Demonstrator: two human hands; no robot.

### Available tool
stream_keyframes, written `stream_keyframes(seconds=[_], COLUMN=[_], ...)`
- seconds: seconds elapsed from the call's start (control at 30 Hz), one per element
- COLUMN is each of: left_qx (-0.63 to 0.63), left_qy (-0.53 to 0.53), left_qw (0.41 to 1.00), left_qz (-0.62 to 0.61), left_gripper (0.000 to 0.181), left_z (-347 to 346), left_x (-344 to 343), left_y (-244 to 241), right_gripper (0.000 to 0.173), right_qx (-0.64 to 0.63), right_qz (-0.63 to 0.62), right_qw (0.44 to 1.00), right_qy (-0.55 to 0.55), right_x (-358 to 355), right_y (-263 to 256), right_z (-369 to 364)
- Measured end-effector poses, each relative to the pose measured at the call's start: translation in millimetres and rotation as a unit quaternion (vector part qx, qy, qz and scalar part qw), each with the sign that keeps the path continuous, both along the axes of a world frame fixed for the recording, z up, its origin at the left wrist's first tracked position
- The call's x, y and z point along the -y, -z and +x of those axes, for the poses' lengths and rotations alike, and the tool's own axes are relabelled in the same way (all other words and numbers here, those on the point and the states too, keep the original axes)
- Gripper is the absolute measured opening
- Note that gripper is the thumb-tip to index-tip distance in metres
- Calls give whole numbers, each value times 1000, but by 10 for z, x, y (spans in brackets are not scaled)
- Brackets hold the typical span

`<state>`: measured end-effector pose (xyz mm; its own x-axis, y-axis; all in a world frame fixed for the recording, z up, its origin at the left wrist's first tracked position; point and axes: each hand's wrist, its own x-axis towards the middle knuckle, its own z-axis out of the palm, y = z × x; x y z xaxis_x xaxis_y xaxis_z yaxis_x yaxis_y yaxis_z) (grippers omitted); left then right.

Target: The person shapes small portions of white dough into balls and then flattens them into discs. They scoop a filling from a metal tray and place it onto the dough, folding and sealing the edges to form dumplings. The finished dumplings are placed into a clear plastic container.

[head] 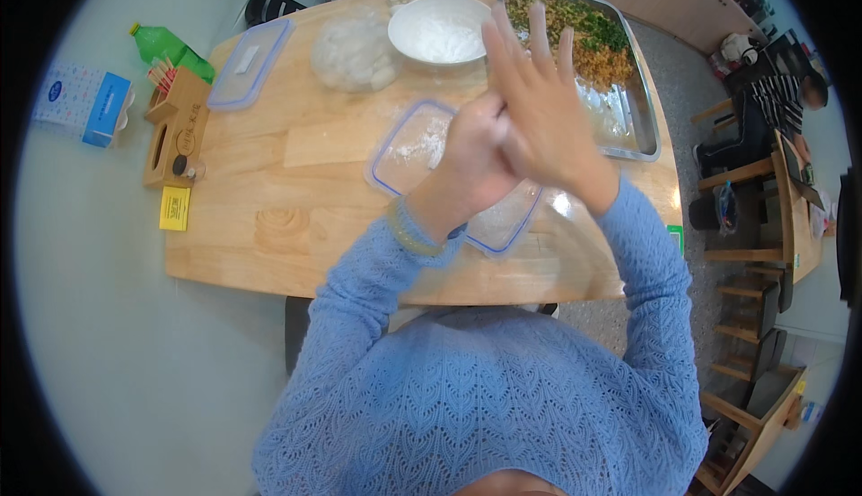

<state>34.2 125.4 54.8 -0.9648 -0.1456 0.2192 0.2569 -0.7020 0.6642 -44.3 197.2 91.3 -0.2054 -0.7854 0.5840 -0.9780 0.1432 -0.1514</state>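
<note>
My left hand (pixel 475 152) is raised over the table with its fingers curled. Against it rests the palm of my right hand (pixel 542 119), whose fingers are straight and spread. A pale patch shows where the two hands meet, but blur and the fingers hide whether anything lies between them. Below them is a clear plastic lid (pixel 414 149) with a blue seal, dusted with white powder and partly covered by my hands and left forearm. Just beyond stands a white bowl (pixel 438 31) of white powder. Left of the bowl sits a clear plastic bag (pixel 353 55) of whitish lumps.
A metal tray (pixel 646 119) at right holds chopped greens (pixel 599 28) and a crumbly orange-brown mixture (pixel 599 62). Another blue-edged lid (pixel 229 85), a wooden caddy (pixel 176 132), a green bottle (pixel 172 48) and a tissue pack (pixel 84 102) are at left. A person sits across the table.
</note>
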Motion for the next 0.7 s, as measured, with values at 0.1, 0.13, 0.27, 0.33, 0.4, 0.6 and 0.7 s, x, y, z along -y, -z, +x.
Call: stream_keyframes(seconds=[0.1, 0.13, 0.27, 0.33, 0.4, 0.6, 0.7], left_qx=[-33, -59, -40, -22, -43, -134, -15], left_qy=[69, 91, 106, 74, 52, 35, 70], left_qw=[994, 988, 980, 986, 991, 988, 992], left_qz=[83, 114, 161, 145, 115, 71, 107], left_gripper=[70, 70, 72, 74, 72, 70, 74], left_z=[-75, -105, -115, -93, -99, -124, -96], left_x=[-51, -92, -171, -130, -104, -174, -112], left_y=[58, 89, 193, 207, 205, 174, 165], right_gripper=[80, 85, 87, 86, 85, 83, 83], right_qx=[-59, -56, -20, 21, -41, -6, 2], right_qz=[-84, -62, -16, -34, -28, -45, -48], right_qw=[989, 993, 998, 999, 998, 997, 998], right_qy=[-104, -86, -55, -26, -27, -61, -31], right_x=[-82, -90, 73, 90, 38, 12, 129], right_y=[70, 87, 4, -24, 4, 160, 110], right_z=[247, 292, 112, 48, 90, 178, -18])
